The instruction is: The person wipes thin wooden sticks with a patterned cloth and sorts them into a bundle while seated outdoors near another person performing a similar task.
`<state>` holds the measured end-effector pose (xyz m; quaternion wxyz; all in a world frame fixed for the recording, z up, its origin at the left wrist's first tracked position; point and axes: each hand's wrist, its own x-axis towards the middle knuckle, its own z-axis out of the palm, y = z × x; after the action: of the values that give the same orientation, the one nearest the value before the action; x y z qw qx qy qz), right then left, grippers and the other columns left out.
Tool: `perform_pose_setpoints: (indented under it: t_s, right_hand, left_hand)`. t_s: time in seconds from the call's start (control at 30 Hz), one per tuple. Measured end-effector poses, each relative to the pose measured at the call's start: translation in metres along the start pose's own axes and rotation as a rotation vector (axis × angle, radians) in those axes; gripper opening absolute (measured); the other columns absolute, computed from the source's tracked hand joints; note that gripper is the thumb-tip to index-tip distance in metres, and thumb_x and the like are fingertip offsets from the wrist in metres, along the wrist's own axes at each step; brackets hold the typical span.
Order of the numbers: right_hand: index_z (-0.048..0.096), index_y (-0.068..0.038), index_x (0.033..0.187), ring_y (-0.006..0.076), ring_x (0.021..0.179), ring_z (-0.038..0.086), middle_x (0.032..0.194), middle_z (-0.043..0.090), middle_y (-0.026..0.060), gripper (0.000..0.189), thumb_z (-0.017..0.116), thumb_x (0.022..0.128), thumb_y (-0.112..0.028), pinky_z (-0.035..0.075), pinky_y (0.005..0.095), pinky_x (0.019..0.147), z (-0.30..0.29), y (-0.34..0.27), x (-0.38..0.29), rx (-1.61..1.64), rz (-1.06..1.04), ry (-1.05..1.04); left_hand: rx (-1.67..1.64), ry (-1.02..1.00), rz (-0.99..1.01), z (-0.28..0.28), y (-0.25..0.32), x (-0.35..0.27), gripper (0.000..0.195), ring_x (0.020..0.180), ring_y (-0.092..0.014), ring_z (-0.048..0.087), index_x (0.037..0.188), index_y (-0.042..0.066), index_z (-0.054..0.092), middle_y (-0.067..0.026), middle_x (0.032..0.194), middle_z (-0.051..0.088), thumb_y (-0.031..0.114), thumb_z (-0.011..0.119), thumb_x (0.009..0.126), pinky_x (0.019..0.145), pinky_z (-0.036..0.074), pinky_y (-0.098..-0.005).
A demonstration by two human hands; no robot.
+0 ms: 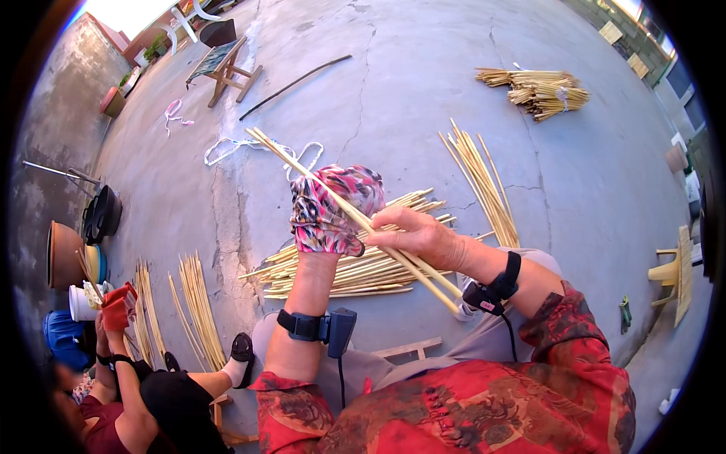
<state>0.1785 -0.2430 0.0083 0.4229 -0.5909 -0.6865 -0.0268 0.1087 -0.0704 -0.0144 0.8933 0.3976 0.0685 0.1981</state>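
A patterned pink, black and white cloth covering [340, 207] wraps my left hand [332, 218], hiding its fingers. Thin pale sticks [334, 196] slant across this cloth, from the upper left down to my lap. The fingers of my right hand [425, 235] are bare and closed on these sticks, just right of the cloth. Whether the left hand grips the sticks under its covering cannot be seen. On the concrete below both hands lies a loose pile of similar sticks [340, 278]. More sticks [482, 181] lie fanned beyond my right knee.
Tied stick bundles [547, 93] lie at the far right. White cord [227, 150], a dark rod [295, 85] and a folding stool [224, 68] are ahead. At left, a seated person [130, 391] holds a red cloth [118, 306] beside stick rows [198, 306]. Green-handled pliers [625, 312] lie right.
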Motion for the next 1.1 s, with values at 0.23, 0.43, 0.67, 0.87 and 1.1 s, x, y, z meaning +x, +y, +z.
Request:
perform_pose_setpoints:
  t_s: [0.23,0.43,0.67,0.87,1.1]
  right_hand:
    - [0.055,-0.009,0.109,0.0250,0.094,0.054,0.106,0.049,0.0114,0.033,0.055,0.077,-0.005,0.047,0.0309,0.079,0.011,-0.001,-0.003,-0.092,-0.079,-0.137]
    - [0.045,-0.003,0.118,0.0154,0.083,0.056,0.096,0.054,0.0128,0.032,0.047,0.088,-0.016,0.048,0.0276,0.074,0.012,0.003,-0.009,0.697,1.040,-0.091]
    - [0.048,0.001,0.105,0.0112,0.060,0.057,0.079,0.056,0.0089,0.033,0.038,0.092,-0.029,0.050,0.0222,0.054,0.033,-0.011,-0.009,0.994,1.076,-0.231]
    - [0.047,-0.001,0.102,0.0044,0.043,0.039,0.067,0.051,0.0034,0.030,0.033,0.095,-0.026,0.032,0.0176,0.038,0.034,-0.019,-0.008,0.967,1.002,-0.161]
    - [0.049,-0.002,0.101,0.0036,0.046,0.038,0.062,0.046,0.0004,0.024,0.035,0.094,-0.021,0.032,0.0174,0.041,0.040,-0.022,-0.018,0.850,0.964,-0.130]
  left_hand:
    - [-0.305,0.009,-0.086,-0.024,-0.002,0.002,0.021,0.069,-0.018,0.052,0.091,0.006,0.050,-0.0049,0.075,0.052,0.026,0.046,0.087,0.061,0.045,-0.0315]
    - [-0.230,0.103,0.044,0.004,0.013,0.000,0.018,0.059,-0.016,0.044,0.072,0.012,0.044,-0.0003,0.063,0.044,0.026,0.047,0.083,0.055,0.039,-0.0327]
    - [-0.273,-0.089,0.016,-0.010,0.000,0.001,0.019,0.076,-0.019,0.049,0.088,0.011,0.049,-0.0033,0.082,0.051,0.030,0.044,0.087,0.067,0.040,-0.0335]
    - [-0.264,-0.001,0.106,-0.016,-0.004,-0.007,0.023,0.089,-0.018,0.050,0.095,0.010,0.049,-0.0033,0.092,0.050,0.031,0.040,0.089,0.081,0.041,-0.0323]
    - [-0.371,-0.021,0.165,-0.015,0.003,0.005,0.024,0.068,-0.016,0.049,0.076,0.011,0.046,-0.0029,0.071,0.047,0.027,0.034,0.090,0.060,0.041,-0.0301]
